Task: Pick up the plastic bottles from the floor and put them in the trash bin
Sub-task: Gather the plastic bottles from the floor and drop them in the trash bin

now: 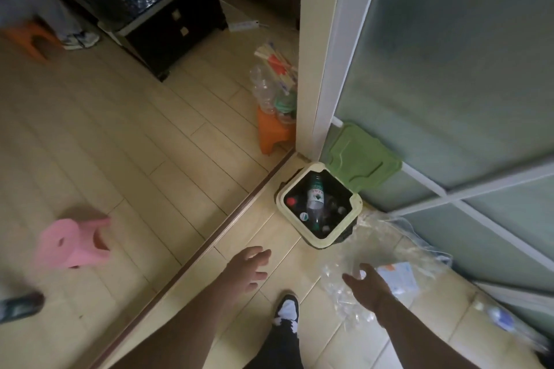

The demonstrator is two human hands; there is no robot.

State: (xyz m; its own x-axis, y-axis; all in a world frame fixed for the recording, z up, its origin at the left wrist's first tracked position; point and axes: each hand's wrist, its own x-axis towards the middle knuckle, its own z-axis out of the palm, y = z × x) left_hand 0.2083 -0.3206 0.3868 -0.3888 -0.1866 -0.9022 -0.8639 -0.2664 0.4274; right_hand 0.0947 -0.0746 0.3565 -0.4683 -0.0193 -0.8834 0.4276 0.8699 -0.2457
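The room is dim, with soft, even light and a yellowish cast on the pale floor (126, 141). The brightest area is the frosted glass door (455, 63), which glows a dull green-grey. Far from that door, the dark cabinet (168, 30) at the top sinks into deep shadow. Motion blur smears the pink stool (73, 244) and the orange stool (28, 39) on the side opposite the door. The door frame (322, 51) leans and bows from wide-angle distortion. Fine detail is soft and grainy throughout.

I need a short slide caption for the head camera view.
Both empty hands, left hand and right hand, reach toward an open trash bin holding bottles.
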